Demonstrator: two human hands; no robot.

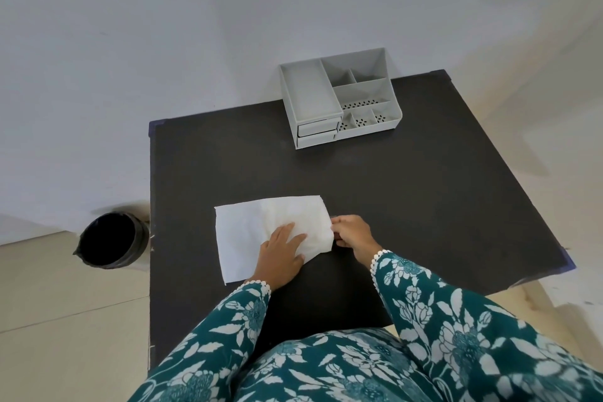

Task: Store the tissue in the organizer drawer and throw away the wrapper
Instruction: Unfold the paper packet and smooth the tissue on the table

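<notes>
A white tissue [254, 225] lies spread on the black table [408, 206], its right part folded over in a double layer. My left hand [282, 254] presses flat on the tissue's lower right part, fingers apart. My right hand [352, 235] pinches the tissue's right edge. The grey organizer [339, 98] stands at the table's far edge, its two small drawers [316, 134] shut at the front left. No wrapper is visible.
A black round bin [111, 241] stands on the floor, left of the table. The wall rises just behind the organizer. My patterned sleeves cover the near edge of the table.
</notes>
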